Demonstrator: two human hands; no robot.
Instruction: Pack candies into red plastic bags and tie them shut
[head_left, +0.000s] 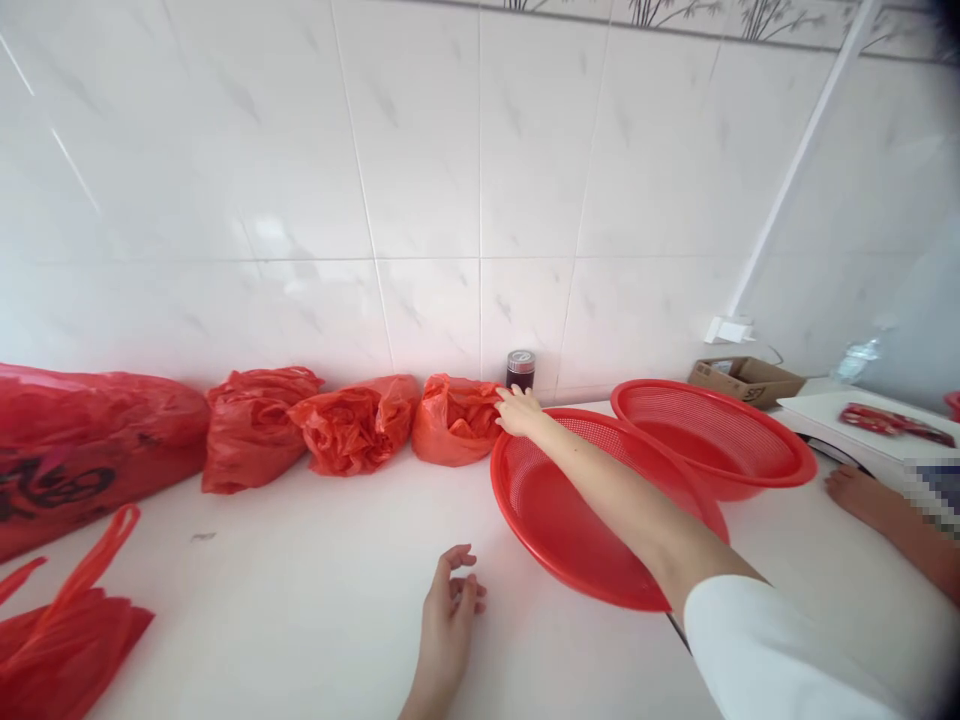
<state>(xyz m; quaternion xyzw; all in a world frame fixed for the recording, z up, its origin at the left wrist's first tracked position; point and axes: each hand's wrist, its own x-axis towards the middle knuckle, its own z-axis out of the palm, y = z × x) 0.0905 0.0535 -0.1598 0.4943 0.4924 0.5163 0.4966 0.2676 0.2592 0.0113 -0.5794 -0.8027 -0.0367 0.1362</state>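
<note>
My right hand [518,411] reaches over a red colander and grips the right side of a small red plastic bag [454,420] standing against the tiled wall. My left hand [448,600] rests on the white counter [300,600] with its fingers loosely curled and nothing in it. The nearer red colander [570,530] lies tilted under my right forearm. A second red colander [712,435] overlaps it to the right. A dark jar [520,370] stands by the wall just behind my right hand.
More red bags line the wall: one [358,422], another [253,425], and a large printed one [82,445] at far left. A flat red bag [60,640] lies front left. Another person's hand [862,495] rests at right, near a cardboard box [746,380].
</note>
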